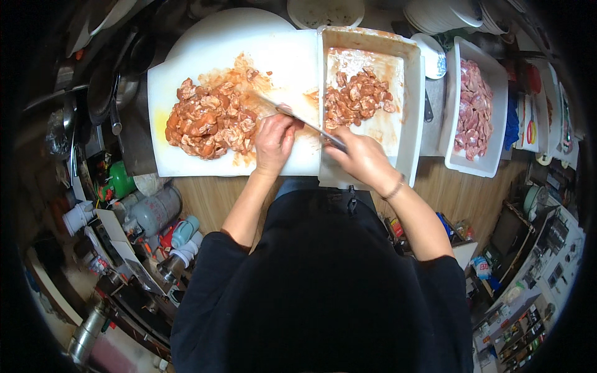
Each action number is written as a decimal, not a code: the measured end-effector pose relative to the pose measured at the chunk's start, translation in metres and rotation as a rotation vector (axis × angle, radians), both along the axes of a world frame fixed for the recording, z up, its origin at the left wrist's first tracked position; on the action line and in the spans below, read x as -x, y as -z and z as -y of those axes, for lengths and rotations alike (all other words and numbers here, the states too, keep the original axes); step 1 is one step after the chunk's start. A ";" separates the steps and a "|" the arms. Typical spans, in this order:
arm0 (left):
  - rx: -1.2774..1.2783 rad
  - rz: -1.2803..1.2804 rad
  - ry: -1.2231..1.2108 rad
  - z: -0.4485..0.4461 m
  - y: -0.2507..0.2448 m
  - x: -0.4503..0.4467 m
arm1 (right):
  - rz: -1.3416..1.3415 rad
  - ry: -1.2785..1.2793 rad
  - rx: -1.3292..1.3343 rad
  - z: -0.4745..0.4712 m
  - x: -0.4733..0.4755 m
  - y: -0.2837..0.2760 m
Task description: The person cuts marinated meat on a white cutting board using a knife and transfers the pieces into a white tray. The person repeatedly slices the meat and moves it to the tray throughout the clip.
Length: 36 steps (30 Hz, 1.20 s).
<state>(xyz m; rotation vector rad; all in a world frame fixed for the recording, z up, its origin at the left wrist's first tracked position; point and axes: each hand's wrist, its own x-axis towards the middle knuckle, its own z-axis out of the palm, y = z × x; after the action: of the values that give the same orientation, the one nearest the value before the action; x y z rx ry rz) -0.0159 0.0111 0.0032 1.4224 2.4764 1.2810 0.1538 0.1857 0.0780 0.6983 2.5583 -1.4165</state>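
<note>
My right hand is closed around the dark handle of a long-bladed knife, whose blade slants up to the left over the white cutting board. Close under the blade, my left hand has its fingers bent at the board; a small piece of meat shows by the fingertips, partly hidden. To the left of that hand lies a large heap of reddish-brown marinated meat. Smaller cut pieces of meat lie in a white plastic tub at the board's right side.
A second white tub on the right holds pale pink raw meat. Between the tubs are a white lid or dish and a dark knife handle. Pans stand at the left, and a gas cylinder is below.
</note>
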 end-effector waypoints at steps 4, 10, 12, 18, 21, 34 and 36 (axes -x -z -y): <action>0.030 -0.063 0.090 0.003 -0.001 0.006 | 0.061 0.305 -0.053 0.007 -0.066 -0.019; 0.026 -0.012 -0.009 0.010 0.002 -0.010 | 0.094 0.332 -0.044 0.030 -0.088 -0.036; -0.021 -0.012 -0.035 0.010 0.002 -0.013 | 0.084 0.299 -0.048 0.038 -0.087 -0.042; 0.015 -0.068 0.072 0.008 0.001 -0.010 | 0.064 0.125 -0.091 0.047 -0.094 -0.057; 0.033 -0.054 0.090 0.009 0.004 -0.009 | 0.238 0.096 -0.071 0.046 -0.087 -0.060; 0.327 -0.268 -0.110 0.029 -0.047 0.049 | 0.071 0.230 -0.044 0.059 -0.048 -0.023; 0.531 -0.248 -0.072 0.032 -0.054 0.066 | 0.059 0.148 -0.062 0.063 -0.062 -0.031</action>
<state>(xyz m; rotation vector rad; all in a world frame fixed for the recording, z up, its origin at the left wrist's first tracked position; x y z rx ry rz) -0.0818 -0.0210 0.0567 1.4176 2.7444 0.4019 0.2163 0.1223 0.1093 0.9419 2.5617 -1.3403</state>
